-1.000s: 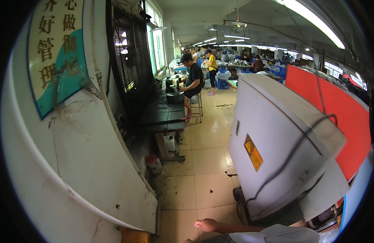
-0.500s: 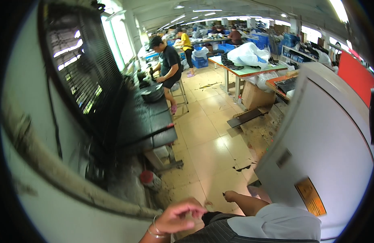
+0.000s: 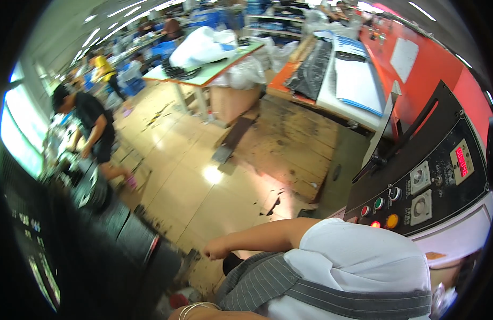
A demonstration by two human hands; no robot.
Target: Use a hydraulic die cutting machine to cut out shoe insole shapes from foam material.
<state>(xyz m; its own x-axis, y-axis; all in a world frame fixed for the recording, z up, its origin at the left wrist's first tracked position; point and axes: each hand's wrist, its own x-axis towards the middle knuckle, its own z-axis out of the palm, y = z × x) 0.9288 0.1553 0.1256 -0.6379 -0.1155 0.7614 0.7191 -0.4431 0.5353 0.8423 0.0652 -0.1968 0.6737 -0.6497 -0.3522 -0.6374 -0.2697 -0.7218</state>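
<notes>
One right hand shows, at about 7 o'clock from the picture's middle. Its fingers are curled into a loose fist that holds nothing I can see, above the tiled floor and just beside the dark machine at 8 o'clock. Of the left hand only the wrist shows, with thin bangles, at 6 o'clock. The hand itself is cut off by the lower edge, so I cannot tell its state. The two arms are well apart.

At 3 o'clock the black control panel carries four round buttons: one green, one red, one lit red and one orange. It also has two square dials and one red digital display.

Three other people show: one in black bending at 9 o'clock, one in yellow at 10 o'clock, and one blurred far off.

One green-topped table at 12 o'clock bears white bags. A cardboard box stands under it, its contents hidden. The blue crates behind are too blurred to tell what they hold.
</notes>
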